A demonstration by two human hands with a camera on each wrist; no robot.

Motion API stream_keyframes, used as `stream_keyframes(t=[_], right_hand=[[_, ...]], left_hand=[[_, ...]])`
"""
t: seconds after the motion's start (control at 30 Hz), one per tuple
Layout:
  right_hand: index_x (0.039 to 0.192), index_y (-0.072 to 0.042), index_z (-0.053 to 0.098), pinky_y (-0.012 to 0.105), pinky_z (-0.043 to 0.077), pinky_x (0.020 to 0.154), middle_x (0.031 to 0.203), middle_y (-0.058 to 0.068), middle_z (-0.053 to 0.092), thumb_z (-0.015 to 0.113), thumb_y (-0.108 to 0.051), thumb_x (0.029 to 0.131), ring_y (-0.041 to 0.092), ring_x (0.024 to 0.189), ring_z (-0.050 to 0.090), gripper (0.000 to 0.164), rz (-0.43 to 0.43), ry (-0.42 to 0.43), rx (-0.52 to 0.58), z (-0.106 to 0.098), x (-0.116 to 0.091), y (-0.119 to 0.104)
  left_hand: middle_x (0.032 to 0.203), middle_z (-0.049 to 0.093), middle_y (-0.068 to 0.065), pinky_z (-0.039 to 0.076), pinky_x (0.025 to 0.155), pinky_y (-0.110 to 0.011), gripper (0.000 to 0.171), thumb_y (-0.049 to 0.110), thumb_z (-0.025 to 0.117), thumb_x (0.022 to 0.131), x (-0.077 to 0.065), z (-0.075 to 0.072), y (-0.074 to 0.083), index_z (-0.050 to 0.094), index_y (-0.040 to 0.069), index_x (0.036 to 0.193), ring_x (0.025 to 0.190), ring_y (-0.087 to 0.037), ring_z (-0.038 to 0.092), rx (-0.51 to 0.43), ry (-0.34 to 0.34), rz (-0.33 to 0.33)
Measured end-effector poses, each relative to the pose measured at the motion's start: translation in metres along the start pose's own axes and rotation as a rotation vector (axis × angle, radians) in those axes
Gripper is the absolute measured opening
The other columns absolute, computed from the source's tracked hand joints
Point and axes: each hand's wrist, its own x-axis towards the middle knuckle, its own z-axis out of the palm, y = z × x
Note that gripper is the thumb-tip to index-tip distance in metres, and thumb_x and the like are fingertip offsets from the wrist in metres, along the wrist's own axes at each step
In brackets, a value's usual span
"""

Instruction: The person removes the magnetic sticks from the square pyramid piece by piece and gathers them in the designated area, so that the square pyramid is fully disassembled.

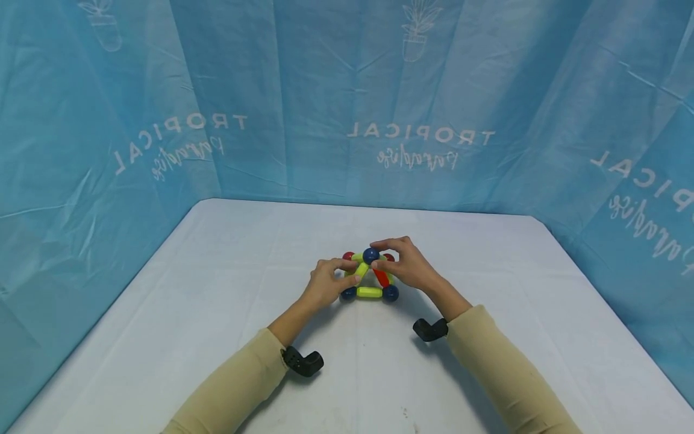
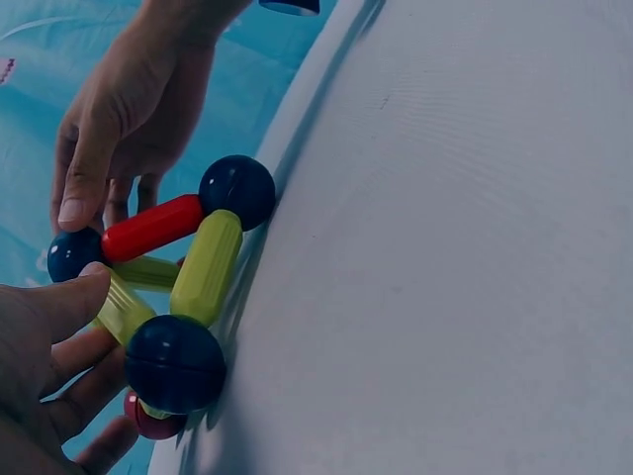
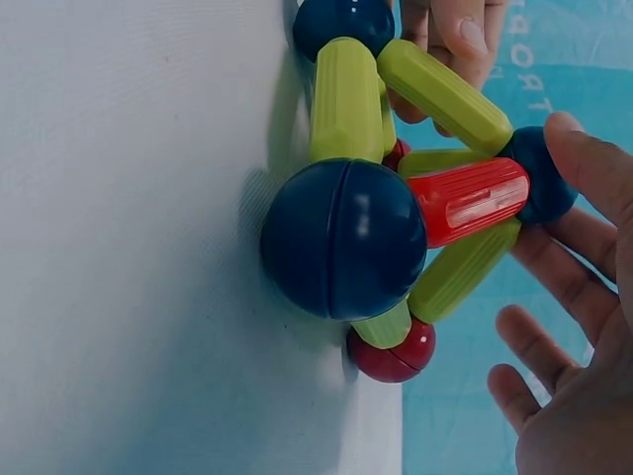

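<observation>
A small pyramid of magnetic rods and balls stands on the white table. At its peak is a blue ball (image 1: 371,255), which my right hand (image 1: 409,263) pinches between thumb and fingers. My left hand (image 1: 323,283) holds a slanted yellow-green rod (image 2: 125,309), its thumb in front and fingers behind. One slanted rod is red (image 1: 381,277), running down to the front right blue ball (image 1: 390,293). A level yellow-green rod (image 1: 370,292) joins that ball to the front left blue ball (image 1: 349,294). Red balls (image 3: 393,351) form the rear corners, partly hidden by the hands.
The white table (image 1: 260,253) reaches out around the pyramid on every side. Blue printed curtains (image 1: 303,90) hang behind it and along both sides. Each wrist carries a black camera mount (image 1: 303,361) close above the tabletop.
</observation>
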Motion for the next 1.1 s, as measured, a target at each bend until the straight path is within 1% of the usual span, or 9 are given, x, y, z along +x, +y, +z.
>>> stream_keyframes(t=[0.13,0.37,0.6,0.7,0.97,1.1], right_hand=[[0.127,-0.023,0.060,0.048,0.043,0.092,0.124,0.005,0.055,0.068,-0.035,0.085,0.030,0.117,0.042,0.044,0.002,-0.006,-0.002,0.001,0.001,0.001],[0.126,-0.023,0.061,0.046,0.043,0.092,0.123,0.005,0.055,0.069,-0.036,0.085,0.027,0.116,0.043,0.044,0.003,-0.014,0.008,0.002,0.003,0.001],[0.127,-0.017,0.060,0.046,0.044,0.091,0.121,0.007,0.053,0.069,-0.036,0.084,0.029,0.116,0.043,0.048,0.004,-0.014,0.015,0.004,0.004,-0.001],[0.126,-0.018,0.061,0.046,0.044,0.091,0.120,0.007,0.053,0.069,-0.036,0.084,0.028,0.116,0.043,0.046,-0.001,-0.008,0.012,0.004,0.004,-0.001],[0.123,-0.021,0.063,0.046,0.044,0.090,0.118,0.006,0.054,0.069,-0.035,0.085,0.030,0.115,0.045,0.041,-0.025,0.011,0.003,0.004,0.004,0.000],[0.123,-0.022,0.063,0.044,0.043,0.089,0.117,0.006,0.054,0.068,-0.036,0.085,0.028,0.115,0.045,0.041,-0.028,0.013,0.005,0.004,0.003,0.000]], left_hand=[[0.128,0.058,-0.007,0.031,0.104,-0.058,0.033,0.034,0.069,0.085,0.000,0.002,-0.002,0.068,0.019,0.114,0.128,-0.028,0.040,-0.010,0.000,-0.005],[0.120,0.062,-0.009,0.031,0.102,-0.060,0.030,0.030,0.069,0.085,0.000,0.005,-0.001,0.069,0.015,0.112,0.122,-0.028,0.044,-0.011,0.006,0.031],[0.113,0.064,-0.007,0.034,0.099,-0.058,0.026,0.029,0.070,0.085,0.002,0.007,0.000,0.071,0.016,0.107,0.119,-0.027,0.045,-0.011,0.021,0.012],[0.113,0.064,-0.006,0.034,0.098,-0.058,0.025,0.029,0.070,0.084,0.003,0.008,0.000,0.072,0.016,0.106,0.119,-0.027,0.045,-0.002,0.031,0.015],[0.107,0.069,-0.006,0.027,0.101,-0.053,0.022,0.025,0.069,0.085,0.005,0.011,0.000,0.073,0.012,0.103,0.113,-0.024,0.049,0.020,0.054,0.081],[0.106,0.068,-0.005,0.027,0.102,-0.054,0.022,0.024,0.069,0.085,0.004,0.012,0.000,0.073,0.012,0.103,0.111,-0.023,0.050,0.008,0.059,0.077]])
